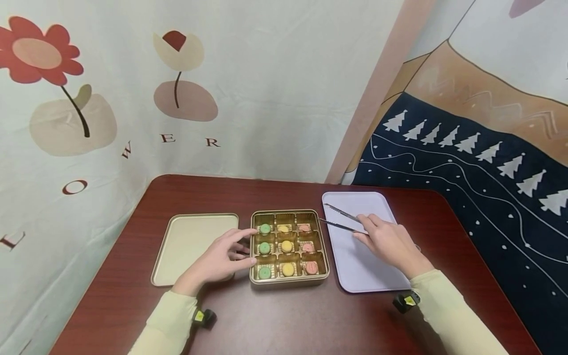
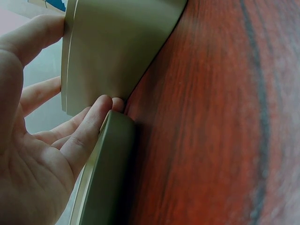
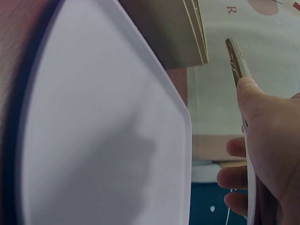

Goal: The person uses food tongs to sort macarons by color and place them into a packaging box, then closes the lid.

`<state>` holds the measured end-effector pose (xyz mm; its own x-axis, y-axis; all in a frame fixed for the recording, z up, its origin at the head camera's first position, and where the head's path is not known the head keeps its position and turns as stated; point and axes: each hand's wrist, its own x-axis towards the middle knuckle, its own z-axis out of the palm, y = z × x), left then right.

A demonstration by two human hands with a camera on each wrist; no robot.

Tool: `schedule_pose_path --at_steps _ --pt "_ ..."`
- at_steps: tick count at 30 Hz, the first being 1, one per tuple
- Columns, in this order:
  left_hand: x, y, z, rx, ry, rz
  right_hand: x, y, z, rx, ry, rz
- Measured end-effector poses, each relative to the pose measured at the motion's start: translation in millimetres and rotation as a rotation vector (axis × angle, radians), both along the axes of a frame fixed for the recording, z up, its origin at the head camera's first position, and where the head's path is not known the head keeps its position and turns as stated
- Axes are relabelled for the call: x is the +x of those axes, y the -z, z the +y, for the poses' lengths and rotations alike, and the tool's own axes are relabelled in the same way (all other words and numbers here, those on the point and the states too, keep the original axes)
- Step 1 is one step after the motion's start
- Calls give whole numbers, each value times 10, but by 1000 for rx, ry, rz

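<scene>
A gold tin point(image 1: 289, 282) divided into compartments stands mid-table, holding macaron-like sweets: a green column point(image 1: 265, 248) at left, a yellow one point(image 1: 287, 246) in the middle and a pink one point(image 1: 312, 267) at right. My left hand point(image 1: 224, 252) touches the tin's left side, thumb and forefinger at its rim, fingers mostly straight; in the left wrist view other fingers reach down between tin and lid. Above the lilac tray, my right hand point(image 1: 390, 241) holds metal tongs point(image 1: 341, 226). Their tips are apart, pointing toward the tin's right edge, with nothing visible between them.
A shallow beige lid point(image 1: 195, 236) lies left of the tin, partly under my left hand. The lilac tray point(image 1: 364, 271) lies close to the tin's right. A printed curtain point(image 1: 275, 123) hangs behind the reddish-brown table point(image 1: 275, 320).
</scene>
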<state>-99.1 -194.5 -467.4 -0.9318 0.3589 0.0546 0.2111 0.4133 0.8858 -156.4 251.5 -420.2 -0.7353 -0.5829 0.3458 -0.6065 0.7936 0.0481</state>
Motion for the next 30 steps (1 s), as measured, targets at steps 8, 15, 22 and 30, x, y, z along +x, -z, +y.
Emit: schedule_pose_path --at_steps 8,15,22,30 --pt "8 6 3 0 -3 0 114 -6 253 7 189 -114" --pt "-12 32 -2 1 -1 4 217 -56 483 -13 343 -228" --pt "-27 56 -6 6 2 6 276 -8 770 -29 448 -287" --pt "-23 42 -6 6 8 6 380 106 1143 -54 506 -254"
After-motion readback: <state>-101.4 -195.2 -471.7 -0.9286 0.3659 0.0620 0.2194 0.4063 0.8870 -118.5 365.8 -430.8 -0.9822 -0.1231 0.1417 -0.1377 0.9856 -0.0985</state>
